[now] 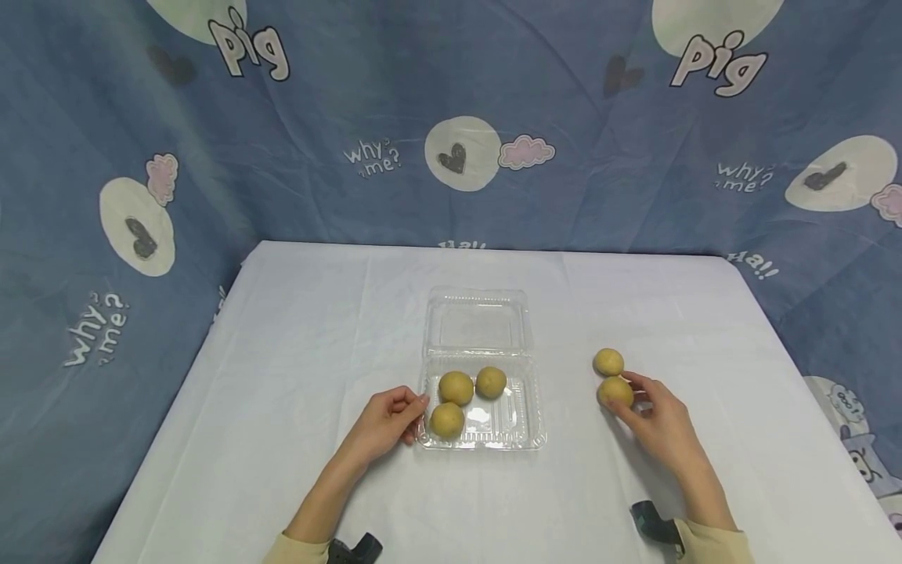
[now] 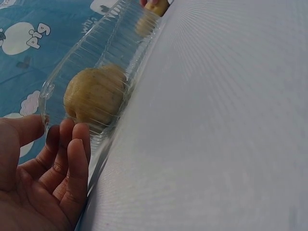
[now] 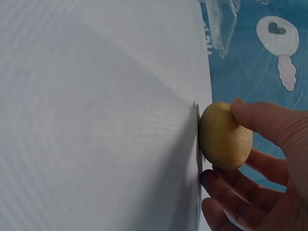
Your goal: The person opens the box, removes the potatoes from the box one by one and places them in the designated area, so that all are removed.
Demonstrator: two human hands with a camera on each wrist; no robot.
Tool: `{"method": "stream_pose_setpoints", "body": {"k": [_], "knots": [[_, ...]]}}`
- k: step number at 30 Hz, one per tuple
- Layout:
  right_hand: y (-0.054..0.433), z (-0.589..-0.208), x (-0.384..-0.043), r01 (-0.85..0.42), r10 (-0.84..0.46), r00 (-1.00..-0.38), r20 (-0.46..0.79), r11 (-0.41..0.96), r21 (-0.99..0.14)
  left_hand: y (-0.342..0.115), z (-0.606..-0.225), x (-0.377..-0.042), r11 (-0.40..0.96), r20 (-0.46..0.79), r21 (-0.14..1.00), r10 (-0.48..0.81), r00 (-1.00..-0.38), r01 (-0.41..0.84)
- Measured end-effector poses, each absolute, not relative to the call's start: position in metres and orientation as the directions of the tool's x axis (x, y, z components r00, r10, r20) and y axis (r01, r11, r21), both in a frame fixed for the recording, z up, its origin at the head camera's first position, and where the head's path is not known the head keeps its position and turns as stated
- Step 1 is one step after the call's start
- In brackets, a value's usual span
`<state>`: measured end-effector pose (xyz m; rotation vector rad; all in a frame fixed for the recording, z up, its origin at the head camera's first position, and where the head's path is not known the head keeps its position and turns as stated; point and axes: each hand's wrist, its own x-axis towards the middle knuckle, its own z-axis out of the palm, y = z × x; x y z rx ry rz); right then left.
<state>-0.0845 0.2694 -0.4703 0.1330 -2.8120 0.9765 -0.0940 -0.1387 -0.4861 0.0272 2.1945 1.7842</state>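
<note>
A clear plastic clamshell box [image 1: 517,407] stands at the middle of the table, its lid [image 1: 478,323] laid back. Inside the tray part sit three small yellow potatoes, one [image 1: 447,421] near the front left corner. My left hand [image 1: 390,423] pinches the box's left rim between thumb and curled fingers; the left wrist view shows a potato [image 2: 94,96] through the ribbed wall. To the right of the box, my right hand [image 1: 658,419] grips a potato [image 3: 225,137] that appears to rest on the table. Right behind it lies another potato [image 1: 608,361].
A white cloth [image 1: 303,329] covers the table. Behind it and along the sides hangs a blue printed curtain [image 1: 317,188]. Dark devices [image 1: 655,523] are strapped at both wrists, by the sleeves.
</note>
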Motion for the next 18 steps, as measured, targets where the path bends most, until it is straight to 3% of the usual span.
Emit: {"method": "stream_pose_setpoints", "body": {"k": [18], "knots": [[0.2725, -0.4686, -0.0779, -0.114, -0.038, -0.990, 0.132, 0.771, -0.627, -0.1382, -0.4834, -0.0934, 0.239, -0.235, 0.953, 0.202, -0.951, -0.185]]}}
